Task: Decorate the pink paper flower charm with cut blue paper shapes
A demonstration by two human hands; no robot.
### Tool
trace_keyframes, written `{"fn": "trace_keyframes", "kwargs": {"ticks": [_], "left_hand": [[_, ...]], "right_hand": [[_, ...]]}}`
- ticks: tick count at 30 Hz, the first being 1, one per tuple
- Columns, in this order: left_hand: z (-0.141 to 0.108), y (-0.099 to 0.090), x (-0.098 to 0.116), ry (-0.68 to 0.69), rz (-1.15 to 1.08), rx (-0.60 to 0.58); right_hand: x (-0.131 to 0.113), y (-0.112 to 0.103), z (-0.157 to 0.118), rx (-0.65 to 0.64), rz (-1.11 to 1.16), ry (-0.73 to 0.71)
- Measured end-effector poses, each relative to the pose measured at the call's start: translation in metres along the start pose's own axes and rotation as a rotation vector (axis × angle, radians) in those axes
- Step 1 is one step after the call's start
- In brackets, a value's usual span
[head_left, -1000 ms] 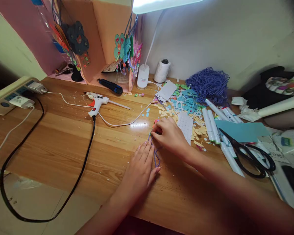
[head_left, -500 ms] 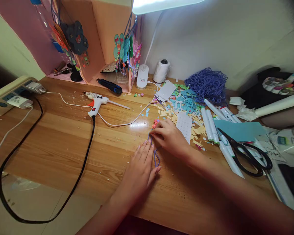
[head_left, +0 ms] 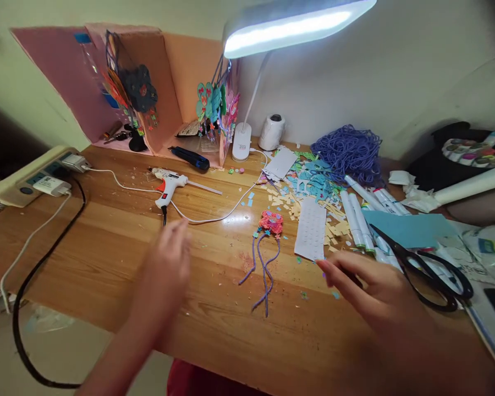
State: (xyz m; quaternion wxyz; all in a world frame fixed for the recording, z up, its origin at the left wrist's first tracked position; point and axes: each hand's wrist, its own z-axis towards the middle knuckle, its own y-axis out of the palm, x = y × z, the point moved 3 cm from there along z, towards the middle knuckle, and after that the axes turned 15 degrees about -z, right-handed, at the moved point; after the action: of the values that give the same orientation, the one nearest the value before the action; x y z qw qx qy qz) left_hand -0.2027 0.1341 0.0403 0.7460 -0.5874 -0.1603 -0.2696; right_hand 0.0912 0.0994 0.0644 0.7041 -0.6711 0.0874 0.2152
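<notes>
A pink-red paper ornament [head_left: 271, 221] lies on the wooden desk, small star pieces below it and several purple cords [head_left: 265, 269] trailing toward me. Neither hand touches it. Off to its left, my left hand [head_left: 169, 275] is blurred by motion just below the glue gun [head_left: 169, 184], so its fingers cannot be made out. To the right, my right hand [head_left: 367, 286] has thumb and forefinger pinched together below the white dotted sheet [head_left: 311, 228]. A tiny purple spot shows at those fingertips, too small to name.
Paper scraps [head_left: 309, 176] and a heap of purple cord [head_left: 348, 151] lie at the back. Markers [head_left: 355, 220] and black scissors [head_left: 427, 275] are at right. A box cutter [head_left: 190, 158], power strip [head_left: 28, 176] and black cable [head_left: 20, 308] occupy the left. A lamp [head_left: 301, 33] hangs above.
Both hands have come away from the ornament's cords, the left hand moving left and the right hand right and nearer. The ornament and its cords now lie uncovered. The view has tilted up slightly.
</notes>
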Motion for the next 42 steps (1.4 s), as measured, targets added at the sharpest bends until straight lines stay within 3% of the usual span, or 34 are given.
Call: {"fn": "trace_keyframes", "kwargs": {"ticks": [2, 5, 9, 12, 16, 18, 19, 21, 24, 27, 31, 37, 42], "left_hand": [[0.031, -0.014, -0.028, -0.066, 0.065, 0.02], [0.071, -0.02, -0.06, -0.17, 0.153, 0.057], [0.096, -0.018, -0.074, -0.252, 0.209, 0.108], [0.096, -0.022, -0.055, -0.237, 0.199, 0.117], [0.065, -0.02, 0.012, -0.191, 0.105, 0.112], [0.034, -0.005, 0.055, -0.153, -0.016, 0.055], [0.016, 0.007, 0.078, -0.11, -0.183, 0.011], [-0.019, 0.038, 0.118, 0.022, -0.43, -0.172], [-0.055, 0.075, 0.155, 0.231, -0.461, -0.281], [-0.065, 0.094, 0.16, 0.348, -0.395, -0.373], [-0.046, 0.099, 0.145, 0.355, -0.277, -0.512], [0.0, 0.119, 0.124, 0.31, -0.105, -0.473], [0.004, 0.127, 0.127, 0.462, -0.034, -0.488]], "right_hand": [[0.008, 0.006, -0.013, -0.007, 0.037, 0.054], [0.017, 0.019, -0.021, 0.019, 0.066, 0.1], [0.023, 0.031, -0.023, 0.119, 0.091, 0.104], [0.023, 0.033, -0.029, 0.152, 0.138, 0.108], [0.013, 0.036, -0.041, 0.087, 0.331, 0.284], [0.001, 0.042, -0.048, 0.017, 0.54, 0.353], [-0.006, 0.046, -0.052, 0.007, 0.654, 0.363], [-0.014, 0.053, -0.06, 0.054, 0.826, 0.379], [-0.005, 0.067, -0.08, 0.187, 0.836, 0.597], [0.015, 0.078, -0.101, 0.315, 0.706, 0.776], [0.027, 0.082, -0.11, 0.459, 0.79, 0.868], [0.02, 0.078, -0.097, 0.53, 0.995, 0.915], [0.024, 0.081, -0.098, 0.545, 1.042, 0.899]]}}
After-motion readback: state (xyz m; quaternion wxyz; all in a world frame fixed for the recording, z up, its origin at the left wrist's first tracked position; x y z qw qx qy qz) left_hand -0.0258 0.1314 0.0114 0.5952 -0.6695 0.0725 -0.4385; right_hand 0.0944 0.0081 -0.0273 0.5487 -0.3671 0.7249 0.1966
